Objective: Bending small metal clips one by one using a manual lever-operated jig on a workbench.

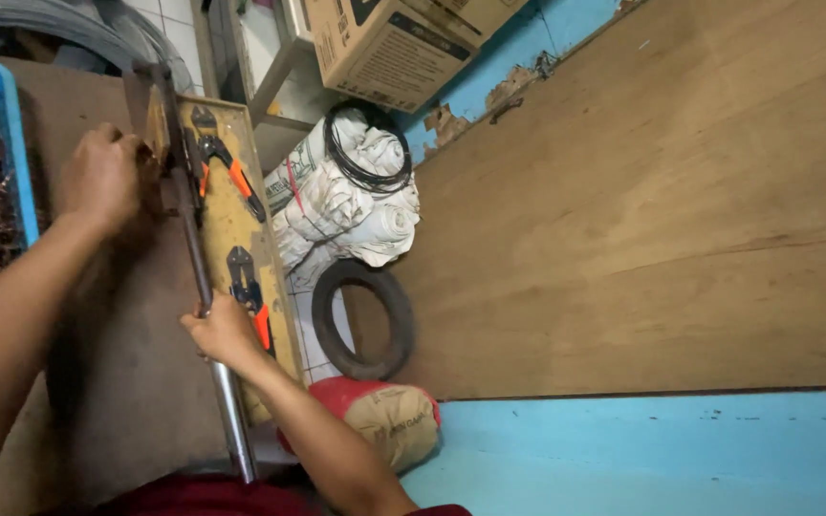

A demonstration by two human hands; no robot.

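Note:
My left hand [99, 177] rests closed on the brown board by the top end of a long metal lever bar [205, 287], next to a dark metal fitting there. My right hand [224, 333] is wrapped around the bar lower down its shaft. The bar runs along the edge of a yellowish wooden plank [231, 225]. On that plank lie two cutters with orange and black handles, one near the top [227, 167] and another [249, 291] right beside my right hand.
A blue tray [7, 124] of tangled brown wire sits at the far left. White sacks with a black wire coil [356, 191], a black rubber ring [365, 320], a red-and-tan sack [384, 416], cardboard boxes [394, 38] and a large plywood sheet [642, 210] lie to the right.

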